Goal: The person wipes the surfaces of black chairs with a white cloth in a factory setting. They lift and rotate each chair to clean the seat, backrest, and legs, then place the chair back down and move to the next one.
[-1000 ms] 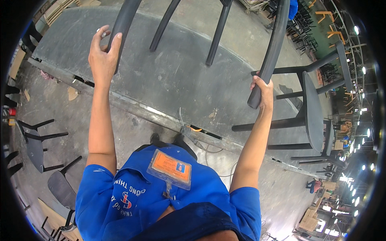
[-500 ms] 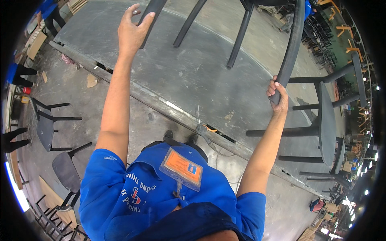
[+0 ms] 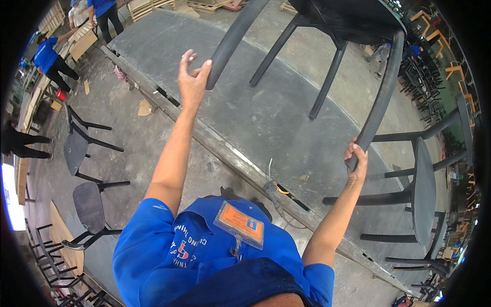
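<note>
A black chair (image 3: 353,23) hangs over the table, tipped so that its seat underside and legs face me. My right hand (image 3: 358,162) is wrapped round the lower end of its right-hand leg. My left hand (image 3: 192,84) is open, fingers apart, its thumb side against or right beside the end of the left-hand leg; I cannot tell whether it touches. Two thinner legs hang between them, above the dark grey tabletop (image 3: 245,123). On the table's near edge lies a corded hand tool (image 3: 273,192) with an orange part, beside neither hand.
Another black chair (image 3: 422,192) lies on its side at the table's right end. More dark chairs (image 3: 88,207) stand on the floor at left. Co-workers in blue shirts (image 3: 47,55) are by a bench at far left. Stacked chair frames (image 3: 419,77) line the far right.
The held chair now shows lower in view, with more of its seat underside visible. My left hand appears further right and lower, still open. My right hand keeps its grip on the leg.
</note>
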Tool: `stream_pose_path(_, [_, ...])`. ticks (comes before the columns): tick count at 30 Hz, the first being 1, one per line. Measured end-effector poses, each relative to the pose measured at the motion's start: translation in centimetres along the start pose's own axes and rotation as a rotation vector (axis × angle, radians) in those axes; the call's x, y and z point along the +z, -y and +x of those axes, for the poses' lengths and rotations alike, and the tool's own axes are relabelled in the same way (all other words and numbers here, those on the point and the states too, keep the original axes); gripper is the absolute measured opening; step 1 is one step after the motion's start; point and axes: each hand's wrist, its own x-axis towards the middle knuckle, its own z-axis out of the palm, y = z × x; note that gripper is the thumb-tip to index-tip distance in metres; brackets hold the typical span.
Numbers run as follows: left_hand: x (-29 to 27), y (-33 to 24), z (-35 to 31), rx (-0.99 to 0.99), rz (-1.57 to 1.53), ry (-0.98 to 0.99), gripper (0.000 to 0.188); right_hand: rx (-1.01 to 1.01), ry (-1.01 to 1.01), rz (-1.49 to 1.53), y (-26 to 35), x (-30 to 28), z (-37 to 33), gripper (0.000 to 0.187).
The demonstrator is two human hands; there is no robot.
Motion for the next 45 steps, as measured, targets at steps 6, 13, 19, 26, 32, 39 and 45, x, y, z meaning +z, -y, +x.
stream_pose_path(6, [-0.2,-1.6,-1.2,0.159,0.312,-0.003,0.061,0.07,0.0,0.008,-1.2,-0.3,-2.4,0.036])
stream_pose_path(13, [3.4,-1.5,0.8,0.371,0.72,-0.1,0.061,0.075,0.085,-0.03,-0.6,-0.5,-1.1,0.041])
stream_pose_path(19, [5.4,-0.8,4.9,0.577,0.817,-0.099,0.067,0.037,0.061,0.019,1.4,-0.5,3.2,0.036])
stream_pose_path(26, [8.3,-2.0,7.8,0.55,0.861,-0.088,0.056,0.046,0.114,0.114,3.2,-0.5,7.7,0.035])
stream_pose_path(32, [8.0,-2.1,8.1,0.514,0.757,-0.019,0.061,0.023,0.096,0.1,2.7,-0.3,7.3,0.035])
stream_pose_path(39, [3.1,-0.3,3.9,0.477,0.735,-0.083,0.06,0.027,0.095,0.034,0.3,1.0,1.0,0.03])
stream_pose_path(45, [-2.6,2.1,1.7,0.45,0.605,-0.12,0.058,0.113,0.072,0.079,-4.0,4.7,-6.6,0.026])
